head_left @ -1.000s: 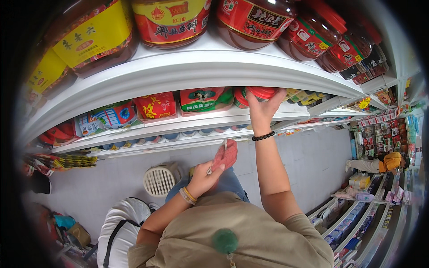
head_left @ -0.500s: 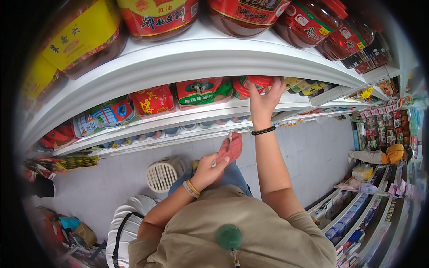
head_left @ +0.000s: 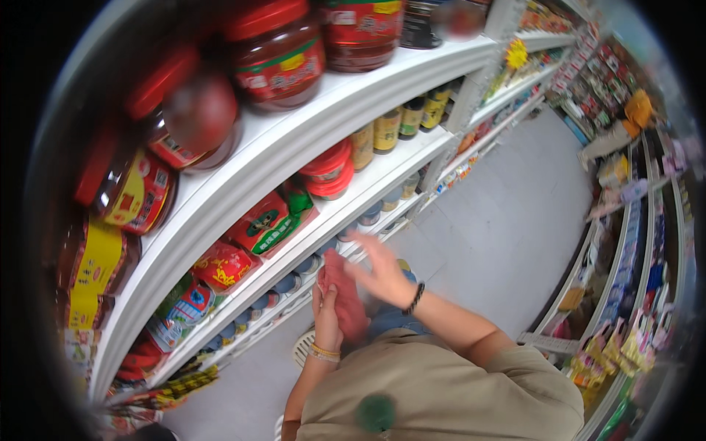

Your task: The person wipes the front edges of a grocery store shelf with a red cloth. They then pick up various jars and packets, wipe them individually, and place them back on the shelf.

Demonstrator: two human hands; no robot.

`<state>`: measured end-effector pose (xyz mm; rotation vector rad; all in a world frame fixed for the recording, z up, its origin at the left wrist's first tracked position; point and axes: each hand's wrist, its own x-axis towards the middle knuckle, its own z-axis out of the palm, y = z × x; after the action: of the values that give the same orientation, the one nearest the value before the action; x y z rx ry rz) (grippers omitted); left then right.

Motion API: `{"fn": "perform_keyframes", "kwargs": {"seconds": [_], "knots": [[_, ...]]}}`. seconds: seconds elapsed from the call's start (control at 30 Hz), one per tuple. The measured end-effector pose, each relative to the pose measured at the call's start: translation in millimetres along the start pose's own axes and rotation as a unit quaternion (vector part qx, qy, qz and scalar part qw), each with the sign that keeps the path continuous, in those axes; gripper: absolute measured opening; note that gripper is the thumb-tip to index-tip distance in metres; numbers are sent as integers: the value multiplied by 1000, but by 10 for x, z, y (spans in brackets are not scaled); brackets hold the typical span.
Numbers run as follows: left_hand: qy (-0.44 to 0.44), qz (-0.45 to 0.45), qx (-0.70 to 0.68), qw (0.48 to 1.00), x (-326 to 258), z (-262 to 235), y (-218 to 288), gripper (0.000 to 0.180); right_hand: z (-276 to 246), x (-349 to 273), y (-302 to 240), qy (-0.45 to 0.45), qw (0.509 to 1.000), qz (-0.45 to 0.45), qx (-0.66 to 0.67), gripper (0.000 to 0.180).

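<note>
The left hand (head_left: pixel 326 312) holds a red cloth (head_left: pixel 346 298); the right hand (head_left: pixel 388 278), grip wide nearby, must narrow to grasp.

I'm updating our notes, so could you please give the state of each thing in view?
Left hand: gripping the cloth
Red cloth: bunched, held
Right hand: open, blurred; contact with cloth unclear
Red-lidded tubs: lids on
Upper-shelf jars: lids on where visible
Yellow-labelled bottles: standing

Matt red cloth (head_left: pixel 344 303), smooth white shelf edge (head_left: pixel 197 212), glossy plastic jar lid (head_left: pixel 266 18), shiny plastic-film pouch (head_left: pixel 223 266), matt khaki fabric T-shirt (head_left: pixel 448 386)
</note>
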<state>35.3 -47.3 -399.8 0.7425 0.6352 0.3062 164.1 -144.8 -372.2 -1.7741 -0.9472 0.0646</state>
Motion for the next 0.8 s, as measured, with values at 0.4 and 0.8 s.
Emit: {"fn": "perform_keyframes", "kwargs": {"seconds": [0.4, 0.8], "knots": [[-213, -167, -23, 962, 114, 561, -449, 44, -333, -882, 329, 12, 997, 71, -10, 47], [-132, -18, 218, 967, 614, 1756, -604, 35, -1831, -722, 1227, 207, 943, 191, 178, 29]]}}
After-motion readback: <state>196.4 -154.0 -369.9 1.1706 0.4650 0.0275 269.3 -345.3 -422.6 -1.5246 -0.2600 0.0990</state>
